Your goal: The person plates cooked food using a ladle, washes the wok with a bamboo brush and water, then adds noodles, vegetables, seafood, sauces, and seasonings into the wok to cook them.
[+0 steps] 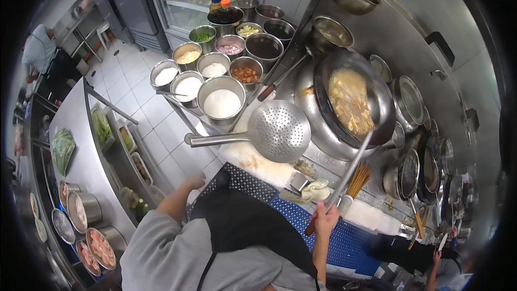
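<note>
My right hand (325, 220) is closed round the lower end of a long-handled wok utensil (353, 170) with a wooden butt. Its metal shaft slants up into the wok (385, 102); the head is hidden there. Noodle-like strips and other pieces sit in brownish liquid, a soupy food (350, 102), in the wok. To the left, my left hand (195, 181) hangs over the floor beside my apron, with no object visible in it and its fingers slightly blurred. A perforated strainer (280, 131) rests between the wok and the ingredient pots.
Steel pots of white powder (222, 103), sauces and chopped ingredients crowd the upper middle. Near my right hand are a bamboo brush (358, 180) and a folded cloth (315, 190). Raw meat pots (101, 248) stand lower left. Other people are at far left and lower right.
</note>
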Motion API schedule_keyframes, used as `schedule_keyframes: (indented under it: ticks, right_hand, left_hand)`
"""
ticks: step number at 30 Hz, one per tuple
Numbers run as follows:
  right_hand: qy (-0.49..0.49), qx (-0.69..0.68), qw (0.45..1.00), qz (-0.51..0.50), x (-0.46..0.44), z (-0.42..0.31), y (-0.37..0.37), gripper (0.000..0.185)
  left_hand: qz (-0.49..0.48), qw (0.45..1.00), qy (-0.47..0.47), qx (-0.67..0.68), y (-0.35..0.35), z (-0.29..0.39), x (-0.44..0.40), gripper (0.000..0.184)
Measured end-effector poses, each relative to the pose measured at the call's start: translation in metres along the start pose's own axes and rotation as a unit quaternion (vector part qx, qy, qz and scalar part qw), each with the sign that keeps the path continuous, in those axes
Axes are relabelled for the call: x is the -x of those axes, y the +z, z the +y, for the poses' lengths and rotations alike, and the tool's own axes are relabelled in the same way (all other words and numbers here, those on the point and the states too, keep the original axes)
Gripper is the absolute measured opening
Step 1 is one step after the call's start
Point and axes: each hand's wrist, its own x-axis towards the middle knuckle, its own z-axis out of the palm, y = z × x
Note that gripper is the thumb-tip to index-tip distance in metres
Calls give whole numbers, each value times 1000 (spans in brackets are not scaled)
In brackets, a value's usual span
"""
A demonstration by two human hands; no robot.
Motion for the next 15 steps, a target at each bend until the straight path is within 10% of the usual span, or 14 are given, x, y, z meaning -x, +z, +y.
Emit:
schedule_keyframes:
  ticks: [15]
  right_hand:
    - [38, 37, 972, -227, -93, -140, 246, 65]
  left_hand:
    - [13, 998, 49, -23, -70, -83, -64, 39]
